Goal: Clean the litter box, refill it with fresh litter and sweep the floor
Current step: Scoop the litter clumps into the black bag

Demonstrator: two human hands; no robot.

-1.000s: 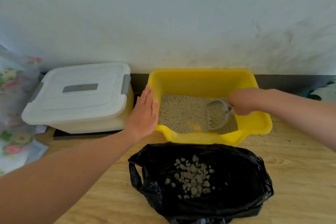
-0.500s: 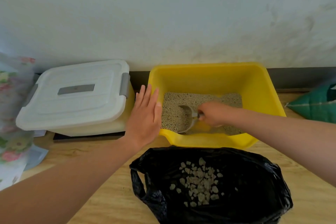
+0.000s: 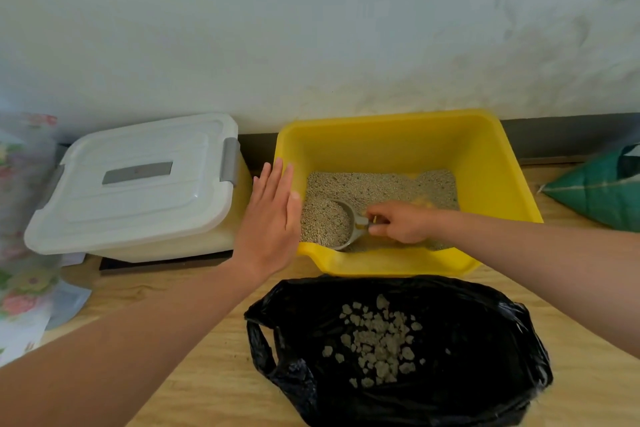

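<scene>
1. R hand [image 3: 401, 222] is curled round the handle of the scoop [image 3: 349, 225]. 1 s ago it held the scoop up by the right rim of the litter box [image 3: 391, 121]. Now the bowl is dug into the litter [image 3: 381, 185] near the box's front-left corner, heaped w/ grains.
2. L hand [image 3: 273, 215] is flat, fingers straight & together, pressed on the box's left rim. Same spot as before, steadying it.
3. The box sits on the floor [image 3: 207, 374] at its back edge, vs the wall, w/ the white lidded bin [image 3: 138, 184] just left of it.
4. The black bag [image 3: 485, 340] lies just in front of the box. Its clumps [image 3: 377, 340] look no more than 1 s ago, so I judge this is another sift pass. Refill & sweep aren't started.
5. Hidden: the handle is under my fingers & the scoop's slots are buried, so I can't tell if this load has clumps. The bin's contents are unseen. The green sack [image 3: 602, 194] is cut off at the right.
</scene>
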